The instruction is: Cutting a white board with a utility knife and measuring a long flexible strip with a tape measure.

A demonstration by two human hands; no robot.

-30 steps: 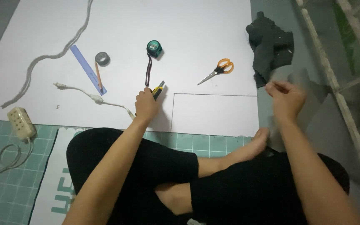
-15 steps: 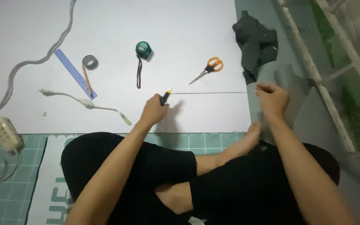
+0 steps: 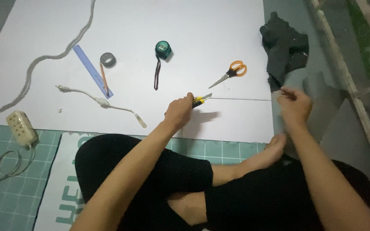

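The knife [image 3: 200, 101] is lying clamped in the left hand [image 3: 178, 113], its blade meeting a cut line running rightward across the white board [image 3: 193, 38]. The right hand [image 3: 295, 105], fingers curled together, is pinning the board's edge. Scissors [image 3: 230, 73] are lying just beyond; steady, flat strokes would be keeping the cut straight

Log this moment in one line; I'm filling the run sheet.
left hand: grips knife on white board | right hand: at board's right edge | scissors: idle

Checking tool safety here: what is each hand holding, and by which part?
The left hand grips a yellow-and-black utility knife by its handle, blade on the white board. The right hand pinches a grey sheet at its edge.
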